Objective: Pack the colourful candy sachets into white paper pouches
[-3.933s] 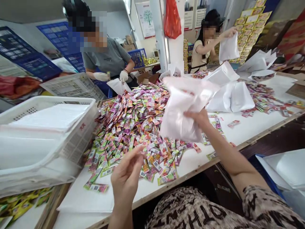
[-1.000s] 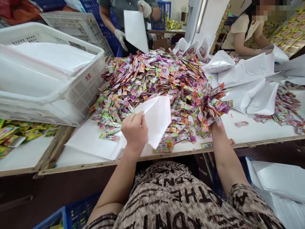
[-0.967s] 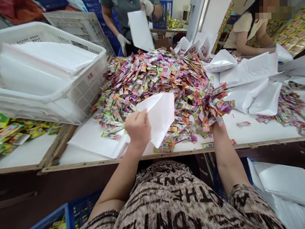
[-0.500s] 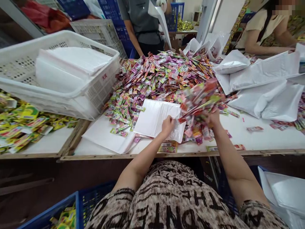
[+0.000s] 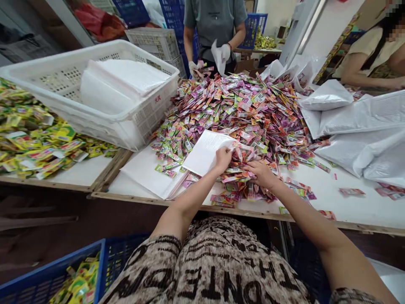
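Observation:
My left hand (image 5: 222,157) pinches the open edge of a white padded mailer bag (image 5: 205,151) that lies on the near side of a big pile of small colourful sachets (image 5: 237,105). My right hand (image 5: 261,174) rests just to its right, fingers curled over a clump of sachets (image 5: 241,169) at the bag's mouth. Both hands are over the white table (image 5: 341,198), close to its front edge.
A white plastic crate (image 5: 133,114) of white bags stands at the left, beside loose yellow-green packets (image 5: 38,143). Filled white bags (image 5: 363,126) lie at the right. A person in grey with white gloves (image 5: 221,52) works across the table; another person sits far right. A blue crate (image 5: 57,278) sits below.
My right hand has come down from the air with its handful of sachets to the bag's mouth on the table. My left hand still holds the bag's edge.

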Motion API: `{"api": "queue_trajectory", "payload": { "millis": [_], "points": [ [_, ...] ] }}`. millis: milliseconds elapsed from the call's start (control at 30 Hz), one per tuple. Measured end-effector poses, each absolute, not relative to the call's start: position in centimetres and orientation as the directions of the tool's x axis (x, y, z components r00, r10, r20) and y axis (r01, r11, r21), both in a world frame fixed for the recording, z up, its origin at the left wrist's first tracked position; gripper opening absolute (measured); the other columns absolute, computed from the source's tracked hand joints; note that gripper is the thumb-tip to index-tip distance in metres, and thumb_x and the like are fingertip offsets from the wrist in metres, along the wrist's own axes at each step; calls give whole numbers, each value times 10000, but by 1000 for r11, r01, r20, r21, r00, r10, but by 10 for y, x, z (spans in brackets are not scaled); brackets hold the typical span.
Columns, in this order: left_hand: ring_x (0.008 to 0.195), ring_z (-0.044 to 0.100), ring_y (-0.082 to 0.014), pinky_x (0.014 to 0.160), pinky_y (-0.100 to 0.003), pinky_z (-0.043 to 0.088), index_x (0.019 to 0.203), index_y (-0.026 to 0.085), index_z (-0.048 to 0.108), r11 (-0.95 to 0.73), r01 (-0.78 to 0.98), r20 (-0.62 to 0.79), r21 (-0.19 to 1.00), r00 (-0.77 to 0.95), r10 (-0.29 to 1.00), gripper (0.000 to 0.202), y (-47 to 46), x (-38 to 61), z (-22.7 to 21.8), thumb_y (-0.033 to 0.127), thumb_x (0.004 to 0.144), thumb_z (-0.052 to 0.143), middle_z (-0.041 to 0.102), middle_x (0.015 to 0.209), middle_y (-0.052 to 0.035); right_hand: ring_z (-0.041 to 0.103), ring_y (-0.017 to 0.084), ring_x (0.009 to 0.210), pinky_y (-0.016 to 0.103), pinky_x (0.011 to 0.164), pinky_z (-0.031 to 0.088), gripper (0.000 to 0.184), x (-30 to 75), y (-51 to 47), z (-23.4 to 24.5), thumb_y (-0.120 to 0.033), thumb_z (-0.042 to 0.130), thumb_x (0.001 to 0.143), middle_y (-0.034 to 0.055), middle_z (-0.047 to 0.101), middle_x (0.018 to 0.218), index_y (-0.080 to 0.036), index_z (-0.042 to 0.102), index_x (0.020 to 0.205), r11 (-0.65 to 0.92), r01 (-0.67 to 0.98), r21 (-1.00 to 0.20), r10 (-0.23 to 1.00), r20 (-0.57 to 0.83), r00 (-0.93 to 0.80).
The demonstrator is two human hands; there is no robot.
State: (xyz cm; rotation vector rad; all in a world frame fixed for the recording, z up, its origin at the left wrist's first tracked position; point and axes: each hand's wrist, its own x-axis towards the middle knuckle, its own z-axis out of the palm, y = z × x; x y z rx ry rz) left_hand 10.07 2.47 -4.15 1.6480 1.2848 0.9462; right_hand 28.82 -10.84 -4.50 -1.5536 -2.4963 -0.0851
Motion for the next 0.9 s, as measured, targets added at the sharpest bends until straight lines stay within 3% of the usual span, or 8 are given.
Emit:
{"api": "queue_trajectory", "payload": {
  "millis": [100, 200, 367, 467, 600, 700, 800, 900],
  "points": [
    [906, 646, -211, 889, -315, 460, 807, 197, 646, -429, 453, 271, 782, 373, 887, 124, 11, 108, -20, 142, 881, 564, 717, 892, -60, 646, 272, 984, 325, 816, 432, 400, 292, -86, -37, -258, 775, 741, 116, 701, 1116, -161, 740, 1128, 301, 942, -147, 953, 80, -292],
    [958, 663, -246, 873, -338, 466, 911, 192, 654, -651, 588, 303, 480, 585, 752, 190, -8, 112, -3, 121, 939, 480, 718, 973, -105, 664, 250, 946, 276, 739, 415, 343, 297, -65, -28, -283, 785, 733, 86, 726, 1097, -183, 762, 1060, 128, 968, -217, 990, -32, -139],
    [1010, 651, -273, 826, -351, 471, 1153, 187, 593, -561, 787, 195, 257, 526, 828, 352, -40, 81, -7, 8, 905, 418, 681, 1090, -138, 684, 265, 978, 270, 728, 416, 360, 293, -51, -19, -316, 783, 757, 73, 765, 1055, -210, 768, 1100, -41, 973, -227, 993, -117, 15],
    [1020, 630, -290, 826, -369, 470, 1059, 184, 574, -437, 866, 159, 243, 409, 899, 273, -53, 49, -21, 16, 876, 459, 656, 1090, -153, 685, 293, 1028, 291, 763, 441, 403, 282, -53, -17, -360, 771, 777, 92, 759, 1087, -231, 750, 1158, -107, 974, -199, 990, -113, 85],
    [942, 617, -253, 829, -353, 458, 916, 227, 534, -462, 786, 215, 410, 409, 887, 147, -48, 45, -28, 87, 890, 497, 644, 961, -88, 687, 309, 1018, 332, 819, 475, 410, 250, -66, -14, -357, 727, 833, 162, 708, 1166, -189, 710, 1207, -83, 993, -86, 995, -54, 78],
    [929, 615, -243, 826, -339, 432, 917, 221, 542, -474, 716, 312, 513, 359, 879, 140, -31, 82, -21, 94, 912, 484, 642, 938, -83, 688, 305, 964, 373, 847, 480, 331, 224, -75, -14, -251, 591, 924, 215, 679, 1157, -126, 684, 1216, -13, 1000, -15, 1000, 13, 13],
    [894, 621, -252, 799, -335, 409, 931, 191, 583, -507, 680, 307, 530, 403, 862, 121, -21, 120, -16, 113, 937, 491, 641, 896, -103, 676, 316, 1012, 375, 887, 476, 329, 218, -73, -17, -155, 542, 916, 241, 687, 1141, -79, 691, 1199, -78, 985, -154, 997, -8, 78],
    [891, 616, -251, 812, -335, 408, 887, 191, 610, -721, 557, 354, 412, 631, 690, 174, -27, 130, -22, 156, 977, 466, 643, 883, -112, 674, 337, 1046, 364, 896, 482, 271, 237, -60, -23, -174, 590, 865, 245, 714, 1118, -78, 738, 1070, -203, 924, -324, 979, -56, 195]
  ]
}}
